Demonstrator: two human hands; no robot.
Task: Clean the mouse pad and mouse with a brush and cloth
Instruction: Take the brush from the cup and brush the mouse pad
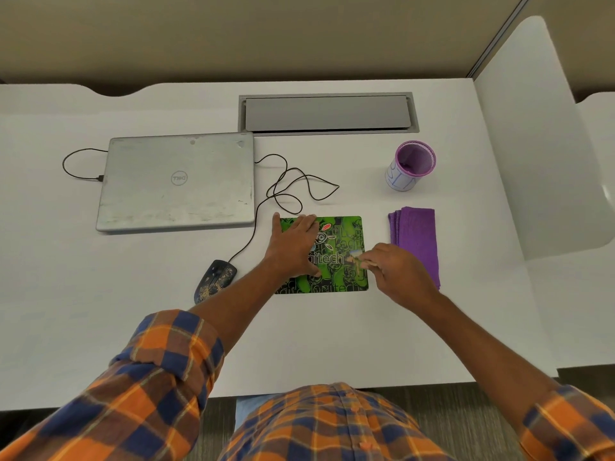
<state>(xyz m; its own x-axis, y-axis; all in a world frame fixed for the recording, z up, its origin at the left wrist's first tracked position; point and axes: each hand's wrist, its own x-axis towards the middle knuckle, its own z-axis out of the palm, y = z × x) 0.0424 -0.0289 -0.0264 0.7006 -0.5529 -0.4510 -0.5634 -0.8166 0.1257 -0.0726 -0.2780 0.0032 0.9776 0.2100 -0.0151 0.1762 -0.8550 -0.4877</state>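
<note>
Two hands work over the green mouse pad (346, 237) on the white tabletop (332, 337): my left hand (294, 246) lies flat with fingers spread, pinning the pad's left half, while my right hand (394, 276) has its fingers pinched around a small brush (354, 259), blurred, its tip on the pad's right part. Off the pad to the near left sits the mouse (214, 280), its shell speckled with grime, its cable trailing far toward the closed laptop (178, 184). Just right of the pad lies the folded purple cloth (416, 242), untouched. I judge the main risks to be brushed dust landing on the cloth, or the pad sliding if my left hand eases its pressure.
</note>
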